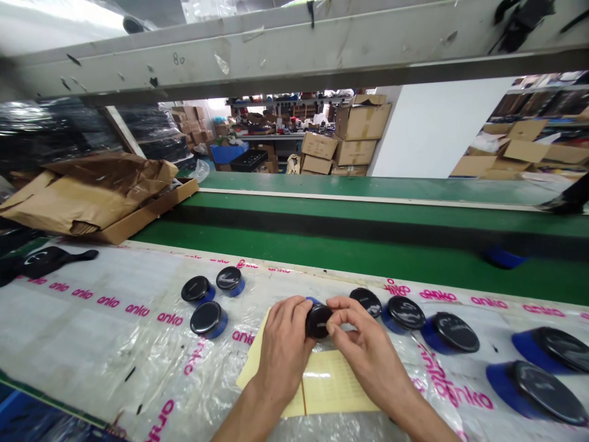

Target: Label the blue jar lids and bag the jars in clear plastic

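My left hand [283,347] and my right hand [361,350] meet over a yellow paper sheet [331,383] on the plastic-covered table [92,331]. Both hold one small round black-lidded blue jar [318,320] between their fingertips, its lid facing me. The left fingers wrap its left side and the right thumb and forefinger pinch its right edge. Three similar jars [209,319] sit to the left. Several more jars [448,334] lie in a row to the right.
A green conveyor belt [368,245] runs behind the table, with a blue object [504,256] on it. A cardboard tray with crumpled brown paper [92,196] sits at the left. A black object [46,261] lies at the table's left edge. Stacked cartons [354,138] stand far behind.
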A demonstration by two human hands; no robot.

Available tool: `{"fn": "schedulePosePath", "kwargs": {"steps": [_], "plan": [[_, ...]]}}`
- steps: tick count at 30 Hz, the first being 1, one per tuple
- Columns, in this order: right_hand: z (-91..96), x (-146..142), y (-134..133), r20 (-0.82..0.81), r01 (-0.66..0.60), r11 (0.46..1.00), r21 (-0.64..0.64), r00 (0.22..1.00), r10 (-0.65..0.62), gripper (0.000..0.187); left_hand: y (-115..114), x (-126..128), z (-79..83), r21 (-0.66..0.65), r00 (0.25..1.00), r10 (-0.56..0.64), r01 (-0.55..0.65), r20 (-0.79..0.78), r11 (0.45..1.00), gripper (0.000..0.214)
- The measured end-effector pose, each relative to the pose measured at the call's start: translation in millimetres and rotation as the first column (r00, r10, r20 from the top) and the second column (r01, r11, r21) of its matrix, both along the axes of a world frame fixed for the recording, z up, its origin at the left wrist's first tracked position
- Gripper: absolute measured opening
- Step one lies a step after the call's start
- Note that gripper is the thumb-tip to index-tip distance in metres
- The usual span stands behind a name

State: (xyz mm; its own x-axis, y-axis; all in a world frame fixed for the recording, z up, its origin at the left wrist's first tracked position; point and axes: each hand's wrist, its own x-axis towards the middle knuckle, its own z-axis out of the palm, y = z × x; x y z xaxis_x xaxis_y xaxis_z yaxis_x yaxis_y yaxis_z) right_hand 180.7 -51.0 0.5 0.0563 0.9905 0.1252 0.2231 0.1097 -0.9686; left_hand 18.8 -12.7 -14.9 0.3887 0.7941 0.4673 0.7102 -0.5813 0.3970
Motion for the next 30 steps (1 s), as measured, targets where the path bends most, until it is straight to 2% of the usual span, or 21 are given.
{"fn": "schedulePosePath", "kwargs": {"steps": [8, 30], "plan": [[-2.2, -0.2, 3.8, 0.010, 0.035, 0.999, 0.007, 0.999, -0.035, 0.018, 2.3, -1.8, -5.3, 0.010, 1.000, 0.012, -0.012, -0.013, 1.000, 0.063], [-1.4, -1.0, 7.3, 0.097, 0.073, 0.995, 0.069, 0.992, -0.080, 0.015, 3.4, -1.5, -4.7, 0.022, 0.999, 0.009, -0.008, -0.033, 1.000, 0.060]]}}
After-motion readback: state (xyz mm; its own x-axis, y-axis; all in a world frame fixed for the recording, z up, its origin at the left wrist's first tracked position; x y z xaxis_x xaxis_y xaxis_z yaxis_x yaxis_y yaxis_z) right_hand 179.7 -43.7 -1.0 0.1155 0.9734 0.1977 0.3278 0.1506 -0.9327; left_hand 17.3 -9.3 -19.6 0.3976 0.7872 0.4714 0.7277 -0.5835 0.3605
